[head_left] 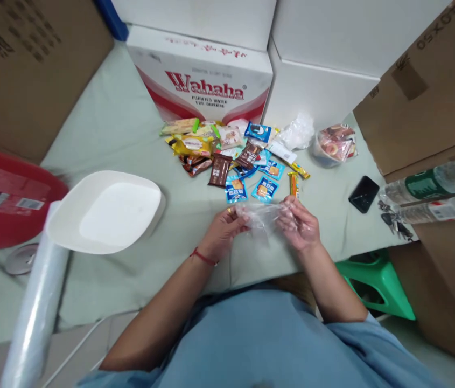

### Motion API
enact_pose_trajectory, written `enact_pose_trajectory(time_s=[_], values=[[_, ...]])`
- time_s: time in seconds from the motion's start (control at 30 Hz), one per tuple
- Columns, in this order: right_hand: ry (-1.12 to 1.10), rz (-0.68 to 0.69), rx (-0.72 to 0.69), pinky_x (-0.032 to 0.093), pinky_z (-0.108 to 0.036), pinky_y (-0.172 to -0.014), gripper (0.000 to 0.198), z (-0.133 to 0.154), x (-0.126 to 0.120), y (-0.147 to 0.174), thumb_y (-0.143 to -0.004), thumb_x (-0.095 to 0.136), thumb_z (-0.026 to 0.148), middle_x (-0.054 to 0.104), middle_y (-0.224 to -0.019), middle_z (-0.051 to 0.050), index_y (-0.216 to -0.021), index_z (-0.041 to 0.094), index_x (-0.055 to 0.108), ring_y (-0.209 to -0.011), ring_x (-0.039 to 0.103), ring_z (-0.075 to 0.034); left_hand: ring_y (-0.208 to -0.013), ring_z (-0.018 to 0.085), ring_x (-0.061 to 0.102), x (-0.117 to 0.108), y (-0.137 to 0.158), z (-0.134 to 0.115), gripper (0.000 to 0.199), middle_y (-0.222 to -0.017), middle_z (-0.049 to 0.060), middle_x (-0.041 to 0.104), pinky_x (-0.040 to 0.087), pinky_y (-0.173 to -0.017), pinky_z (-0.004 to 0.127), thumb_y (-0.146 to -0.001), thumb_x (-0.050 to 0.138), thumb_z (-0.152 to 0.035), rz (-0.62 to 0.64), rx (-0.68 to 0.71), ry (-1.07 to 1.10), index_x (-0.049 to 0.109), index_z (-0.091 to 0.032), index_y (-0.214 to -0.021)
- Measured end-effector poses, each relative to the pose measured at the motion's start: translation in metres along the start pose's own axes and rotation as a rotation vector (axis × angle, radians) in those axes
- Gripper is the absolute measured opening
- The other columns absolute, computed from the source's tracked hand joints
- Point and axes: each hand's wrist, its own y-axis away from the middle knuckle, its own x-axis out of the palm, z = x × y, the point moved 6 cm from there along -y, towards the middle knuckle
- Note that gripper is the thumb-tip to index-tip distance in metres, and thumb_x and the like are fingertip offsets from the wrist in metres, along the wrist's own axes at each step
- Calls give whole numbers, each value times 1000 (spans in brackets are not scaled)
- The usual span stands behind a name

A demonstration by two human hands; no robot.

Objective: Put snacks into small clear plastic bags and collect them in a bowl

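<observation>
A clear plastic bag [263, 216] is stretched between my two hands, above the front of the table. My left hand [229, 229] pinches its left side, with a red string bracelet on the wrist. On the other side my right hand [299, 223] is closed on the bag's edge; some of the film covers its fingers. Just beyond the hands lies a pile of wrapped snacks: blue packets [265, 188], brown chocolate-coloured packs [219, 170] and yellow packs [194, 144]. A small orange and yellow stick pack [294, 184] lies close to my right hand.
At left are a white plastic basin [90, 183], a roll of plastic film [37, 302] and a red container [5, 199]. A Wahaha carton [207, 81] stands behind the snacks. To the right are a clear tub [326, 151], a black phone [364, 194], keys and plastic bottles [441, 210].
</observation>
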Motion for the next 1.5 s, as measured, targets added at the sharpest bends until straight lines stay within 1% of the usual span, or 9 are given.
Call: enact_pose_trajectory(time_s=[0.17, 0.4, 0.57, 0.83, 0.97, 1.13, 1.27, 1.37, 1.5], values=[[73, -66, -71, 28, -20, -46, 33, 10, -21, 1, -70, 86, 36, 47, -63, 6, -86, 24, 60, -50, 31, -8, -68, 10, 56, -11, 2, -13, 44, -74, -2, 65, 46, -59, 22, -62, 95, -51, -51, 97, -173, 71, -17, -78], [117, -110, -133, 32, -17, -45, 33, 15, -35, 3, -73, 90, 35, 52, -66, 6, -87, 21, 63, -50, 39, -6, -82, 16, 67, -24, 4, -26, 46, -90, 4, 76, 55, -74, 29, -67, 90, -55, -132, 147, -282, 78, -18, -91], [106, -135, -127, 27, -16, -41, 35, 22, -49, 6, -72, 90, 35, 51, -67, 6, -88, 22, 62, -49, 37, -5, -69, 13, 62, -34, 11, -37, 47, -74, 1, 68, 46, -60, 22, -64, 92, -55, -174, 139, -251, 68, -17, -80], [40, -79, -77, 24, -12, -38, 36, 17, -49, 9, -71, 89, 33, 49, -68, 6, -91, 23, 61, -49, 32, -5, -64, 11, 60, -9, 8, -15, 58, -102, 6, 72, 37, -48, 22, -76, 77, -68, -158, 34, -333, 63, -21, -107], [47, -111, -98, 24, -13, -38, 35, 21, -56, 10, -70, 89, 33, 49, -69, 6, -90, 23, 61, -49, 33, -5, -57, 9, 48, 0, 4, -9, 45, -72, 1, 67, 37, -54, 24, -71, 84, -56, -107, 57, -451, 69, -16, -86], [176, -228, -98, 21, -17, -38, 36, 31, -82, 16, -68, 89, 36, 50, -66, 6, -87, 23, 61, -48, 32, -6, -69, 12, 56, -24, 20, -39, 37, -71, 0, 65, 47, -68, 26, -69, 88, -49, -159, 198, -355, 70, -17, -73], [381, -263, -63, 24, -20, -40, 37, 29, -102, 18, -71, 86, 44, 50, -66, 6, -86, 23, 60, -49, 36, -8, -57, 9, 53, -51, 34, -44, 41, -67, -2, 63, 46, -56, 23, -61, 96, -46, -193, 25, -213, 71, -17, -77], [799, -215, -73, 41, -25, -50, 32, 35, -109, 17, -80, 79, 49, 58, -74, 1, -89, 22, 63, -58, 48, -12, -51, 8, 50, -69, 39, -37, 43, -59, -4, 58, 44, -49, 20, -57, 98, -40, -266, -99, -160, 74, -16, -82], [1435, -36, -391, 57, -47, -91, 38, 62, -83, 28, -87, 74, 44, 65, -119, -12, -118, 24, 70, -106, 62, -29, -47, 6, 46, -75, 38, -31, 36, -54, -5, 56, 41, -44, 18, -60, 94, -36, -326, -93, -145, 74, -15, -80]])
